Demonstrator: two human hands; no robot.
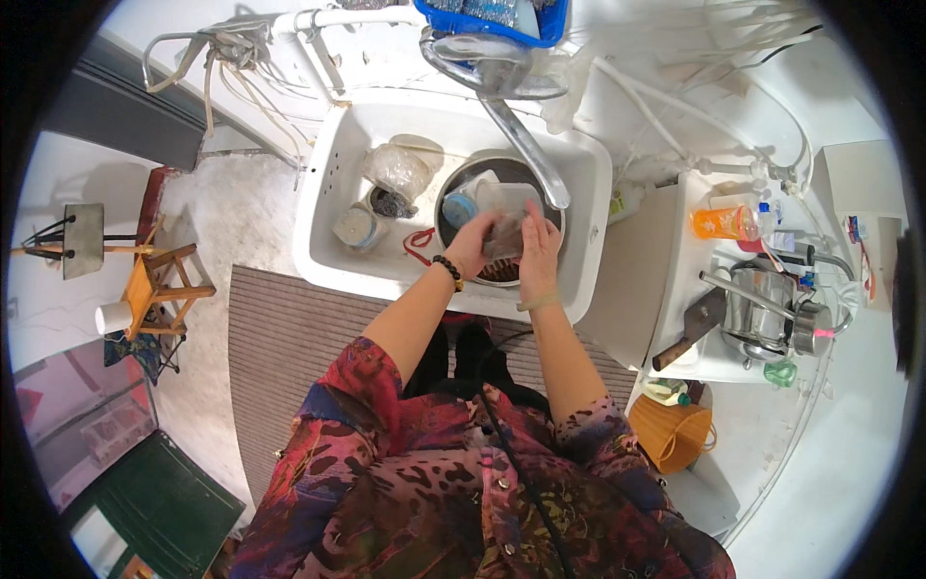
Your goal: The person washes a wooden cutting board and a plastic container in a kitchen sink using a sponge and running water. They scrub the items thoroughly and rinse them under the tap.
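My left hand (472,244) and my right hand (539,242) hold a clear plastic container (506,235) between them, over a round metal basin (443,206) in the white sink (309,217). In the basin lie a blue-lidded container (459,209), a pale translucent container and, below my hands, a brown ridged object (498,271) that I cannot identify. A red cord loop (418,246) lies to the basin's left. Further left in the sink are a clear plastic bag (398,171), a dark scrunched item (394,203) and a jar (356,227).
The metal faucet (524,152) reaches over the basin from behind. A blue plastic basket (499,22) stands above it. On the right counter are a cleaver (694,326), a metal pot (759,304) and an orange cup (723,223). A wooden stool (163,289) stands at left.
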